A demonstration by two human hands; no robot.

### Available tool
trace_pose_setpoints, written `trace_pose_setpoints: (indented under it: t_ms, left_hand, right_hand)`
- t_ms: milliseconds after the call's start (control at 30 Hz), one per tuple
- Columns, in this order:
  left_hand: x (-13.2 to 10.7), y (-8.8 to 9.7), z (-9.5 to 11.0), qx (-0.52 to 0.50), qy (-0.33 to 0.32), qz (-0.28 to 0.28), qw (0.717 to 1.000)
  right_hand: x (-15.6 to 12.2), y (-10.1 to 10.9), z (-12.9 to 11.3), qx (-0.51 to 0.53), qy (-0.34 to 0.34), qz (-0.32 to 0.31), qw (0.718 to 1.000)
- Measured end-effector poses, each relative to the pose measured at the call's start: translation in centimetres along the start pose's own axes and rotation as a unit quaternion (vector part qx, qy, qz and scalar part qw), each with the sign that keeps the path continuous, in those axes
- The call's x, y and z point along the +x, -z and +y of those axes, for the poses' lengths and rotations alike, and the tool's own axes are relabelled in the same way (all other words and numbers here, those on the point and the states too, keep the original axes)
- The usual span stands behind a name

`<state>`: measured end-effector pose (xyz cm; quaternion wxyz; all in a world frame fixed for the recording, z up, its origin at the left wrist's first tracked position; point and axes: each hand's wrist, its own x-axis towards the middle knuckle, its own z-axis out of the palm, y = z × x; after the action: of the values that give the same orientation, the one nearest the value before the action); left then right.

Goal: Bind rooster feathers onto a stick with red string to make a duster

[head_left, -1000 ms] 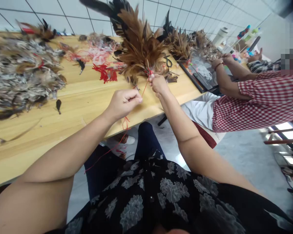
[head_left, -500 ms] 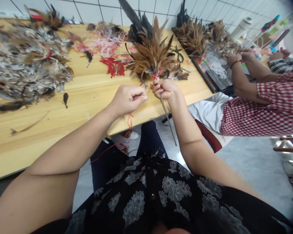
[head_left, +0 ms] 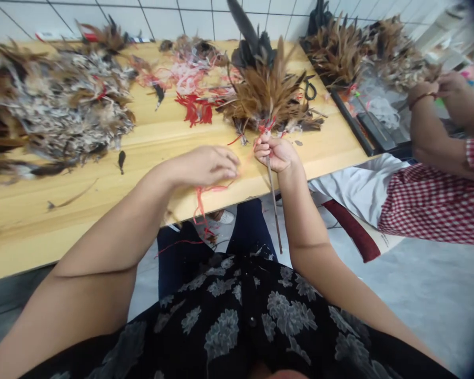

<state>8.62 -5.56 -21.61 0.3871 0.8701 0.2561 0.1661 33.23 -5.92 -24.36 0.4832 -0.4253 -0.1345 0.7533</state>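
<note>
My right hand (head_left: 274, 152) is closed around the thin stick (head_left: 275, 210) of a feather duster, just below its tied feathers. Brown feathers (head_left: 256, 92) fan out above the fist, with long black ones (head_left: 256, 50) at the tip. Red string (head_left: 267, 125) is wound at the base of the feathers. My left hand (head_left: 213, 166), smeared by motion, is to the left of the stick with its fingers curled together on the loose red string. A slack length of this string (head_left: 199, 202) hangs over the table edge below that hand.
A big heap of mottled feathers (head_left: 71, 105) covers the left of the wooden table (head_left: 150, 150). Red strips (head_left: 195, 108) and black scissors (head_left: 310, 88) lie near the duster. At right, a co-worker's hands (head_left: 422, 89) are at another feather bundle (head_left: 398, 58) beside a black tray (head_left: 351, 123).
My left hand has loosened from a tight fist, and the string between the hands is no longer taut. My right hand keeps its hold on the stick. The view has shifted left.
</note>
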Motion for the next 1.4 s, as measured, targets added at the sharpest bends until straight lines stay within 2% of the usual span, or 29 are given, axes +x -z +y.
trace_pose_setpoints:
  t_ms: [67,133,233,333,467,567,667,767,867,933,1033,1100,1167,1233,1300,1400]
  left_hand:
    - [-0.1,2.2,-0.9,0.064,0.059,0.093,0.992]
    - [0.0,4.5,-2.2,0.11,0.126,0.173,0.971]
    - [0.9,6.3,-4.2,0.118,0.186,0.22,0.95]
    - [2.9,5.0,-5.5,0.122,0.196,0.217,0.949]
    - [6.5,0.6,-6.6,0.114,0.196,0.232,0.946]
    - [9.2,-2.0,-7.8,0.063,0.142,0.28,0.947]
    - [10.7,-2.9,-8.9,0.037,0.103,0.29,0.951]
    - [10.3,-2.2,-9.5,0.044,0.128,0.26,0.956]
    - [8.4,-0.9,-8.9,-0.01,0.148,0.251,0.957]
    - [6.9,-0.3,-7.7,-0.106,0.15,0.247,0.952]
    - [5.5,-0.1,-4.9,-0.276,0.149,0.224,0.923]
    - [5.4,-0.3,-2.8,-0.351,0.137,0.226,0.898]
    - [5.7,-0.7,-1.2,-0.375,0.122,0.244,0.886]
    - [6.1,-1.2,-0.3,-0.364,0.116,0.259,0.887]
    - [6.6,-1.9,-0.2,-0.343,0.119,0.265,0.893]
    - [7.2,-2.8,-1.2,-0.325,0.123,0.26,0.901]
  right_hand:
    - [-0.2,0.0,0.0,-0.019,0.023,-0.011,0.999]
    - [-0.5,0.0,0.1,-0.053,0.052,-0.022,0.997]
    - [-1.0,-0.3,0.0,-0.105,0.097,-0.03,0.989]
    - [-1.4,-0.6,-0.1,-0.113,0.116,-0.029,0.986]
    - [-1.0,-0.4,-0.1,-0.101,0.115,-0.028,0.988]
    - [-0.6,-0.1,-0.1,-0.113,0.112,-0.022,0.987]
    - [-0.4,-0.1,0.0,-0.1,0.108,-0.022,0.989]
    - [-0.5,-0.3,0.1,-0.065,0.09,-0.023,0.994]
    - [-0.6,-0.6,0.1,-0.042,0.066,-0.02,0.997]
    - [-0.6,-0.7,0.1,-0.039,0.059,-0.021,0.997]
    - [-0.5,-0.7,0.3,-0.04,0.058,-0.027,0.997]
    - [-0.3,-0.7,0.4,-0.045,0.065,-0.026,0.997]
    - [-0.3,-0.7,0.7,-0.06,0.074,-0.019,0.995]
    - [-0.2,-0.9,0.9,-0.082,0.079,-0.011,0.993]
    - [-0.2,-1.1,1.2,-0.105,0.08,-0.007,0.991]
    - [-0.1,-1.4,1.4,-0.13,0.08,-0.011,0.988]
